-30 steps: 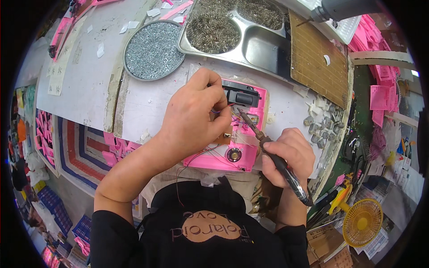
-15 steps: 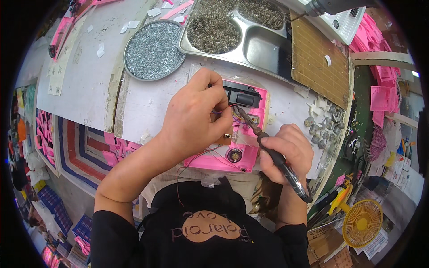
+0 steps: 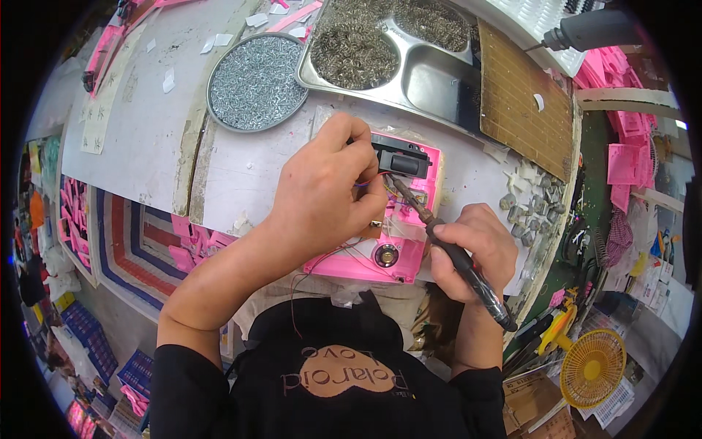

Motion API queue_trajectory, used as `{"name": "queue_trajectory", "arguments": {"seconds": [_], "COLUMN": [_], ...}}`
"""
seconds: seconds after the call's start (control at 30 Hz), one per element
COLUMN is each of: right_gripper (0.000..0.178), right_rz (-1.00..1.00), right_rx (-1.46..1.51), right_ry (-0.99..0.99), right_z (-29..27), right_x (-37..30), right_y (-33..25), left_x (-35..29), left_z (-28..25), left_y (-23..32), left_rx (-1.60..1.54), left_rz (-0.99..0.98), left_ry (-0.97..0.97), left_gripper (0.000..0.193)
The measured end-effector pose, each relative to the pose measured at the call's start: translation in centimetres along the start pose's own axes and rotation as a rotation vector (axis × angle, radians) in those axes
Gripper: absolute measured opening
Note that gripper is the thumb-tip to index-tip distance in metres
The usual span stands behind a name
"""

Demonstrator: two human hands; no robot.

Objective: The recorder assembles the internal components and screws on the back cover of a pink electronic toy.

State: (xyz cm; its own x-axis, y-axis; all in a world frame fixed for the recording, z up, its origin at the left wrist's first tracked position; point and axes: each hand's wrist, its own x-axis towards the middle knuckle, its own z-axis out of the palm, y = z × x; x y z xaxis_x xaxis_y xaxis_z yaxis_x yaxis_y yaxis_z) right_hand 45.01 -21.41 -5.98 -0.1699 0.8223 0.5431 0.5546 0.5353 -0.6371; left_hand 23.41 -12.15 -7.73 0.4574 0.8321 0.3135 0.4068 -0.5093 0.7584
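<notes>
An open pink plastic casing [image 3: 436, 164] lies in front of me, with a black module [image 3: 406, 164] at its far end. A small round speaker [image 3: 386, 254] and loose thin wires are at the near end. My left hand [image 3: 318, 183] is over the casing's left side, thumb and fingers pinched around a thin wire [image 3: 363, 184] beside the module. In my right hand [image 3: 484, 245] is a soldering iron [image 3: 475, 284], gripped by its dark handle. Its tip points up and left, close to the module's near edge and the pinched wire; whether it touches is too small to tell.
A round dish of small screws [image 3: 257, 124] stands far left of the casing. Beyond it is a metal tray [image 3: 351, 86] of springs. Small grey-and-white parts [image 3: 528, 208] lie right, near a brown board [image 3: 523, 110]. An electric screwdriver [image 3: 596, 31] appears at upper right.
The soldering iron and my right hand have shifted slightly right, the iron's tip staying by the module. My left hand keeps its pinch. The whole view has shifted slightly, and the screwdriver has swung right.
</notes>
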Motion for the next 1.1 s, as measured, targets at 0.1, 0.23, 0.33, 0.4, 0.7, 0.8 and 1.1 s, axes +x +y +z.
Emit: {"name": "queue_trajectory", "arguments": {"seconds": [0.1,0.23,0.33,0.4,0.7,0.8,1.1], "right_gripper": [0.035,0.035,0.035,0.035,0.029,0.027,0.026], "right_rz": [-0.001,-0.001,-0.002,-0.004,0.018,0.027,0.076], "right_rx": [-0.004,0.009,0.009,0.011,0.003,0.001,-0.026], "right_ry": [-0.005,-0.002,0.000,0.002,0.027,0.040,0.089], "right_z": [-0.1,-0.1,-0.3,-0.4,-2.0,-2.4,-4.4], "right_x": [0.1,0.0,-0.4,-0.5,-1.2,-1.5,-3.1], "right_y": [0.0,0.0,0.0,-0.1,-1.2,-1.4,-1.8], "left_x": [0.0,-0.1,-0.1,-0.1,-0.2,-0.2,-1.8], "left_z": [0.1,0.2,0.3,0.2,0.1,0.2,-1.2], "left_y": [0.0,0.0,0.0,0.1,0.1,0.2,1.6], "left_rx": [0.002,0.024,0.023,0.025,0.013,0.008,-0.014], "left_rz": [-0.006,0.013,0.018,0.002,-0.013,-0.015,0.135], "left_ry": [0.001,0.018,0.022,0.000,-0.006,-0.002,-0.063], "left_gripper": [0.013,0.013,0.014,0.013,0.013,0.014,0.022]}}
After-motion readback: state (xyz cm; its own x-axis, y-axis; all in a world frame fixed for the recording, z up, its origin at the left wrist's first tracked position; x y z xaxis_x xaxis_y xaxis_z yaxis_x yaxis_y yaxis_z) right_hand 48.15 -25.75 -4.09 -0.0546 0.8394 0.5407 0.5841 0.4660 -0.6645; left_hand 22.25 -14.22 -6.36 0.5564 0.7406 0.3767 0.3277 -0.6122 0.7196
